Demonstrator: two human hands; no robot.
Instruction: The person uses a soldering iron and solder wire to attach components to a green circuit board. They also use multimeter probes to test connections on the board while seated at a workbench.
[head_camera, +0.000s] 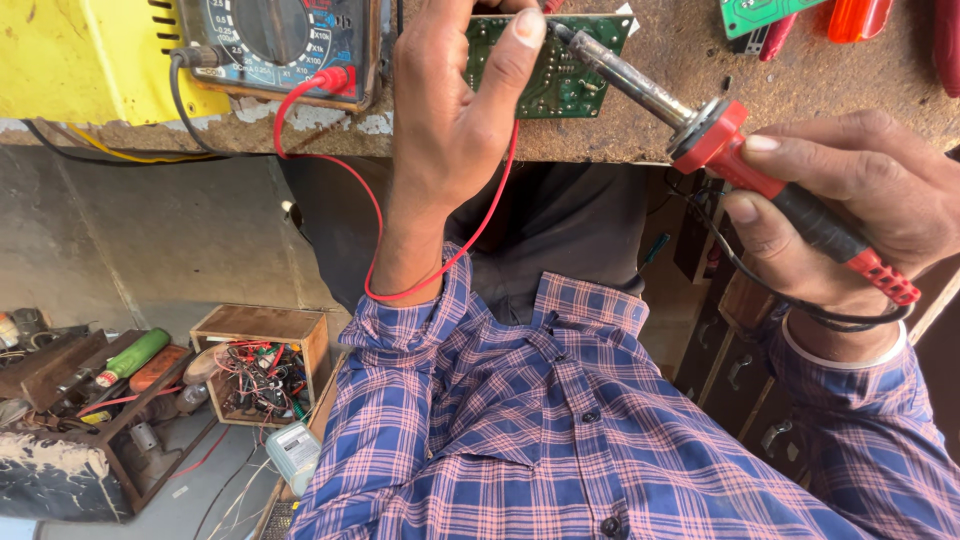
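My left hand (455, 110) grips a green circuit board (565, 75) at its left edge, thumb pressed on the board's face, on the worn workbench (640, 130). My right hand (850, 205) holds a red-and-black soldering iron (740, 155) by its handle. The iron's metal tip points up-left and touches the board's top near my left thumb. A red test lead (330, 120) loops from the meter around my left wrist.
An analog multimeter (280, 40) in a yellow case sits at the bench's back left. Red-handled tools (860, 18) and another green board (760, 12) lie at the top right. On the floor at left stand a wooden box of wires (262, 365) and a tool tray (90, 400).
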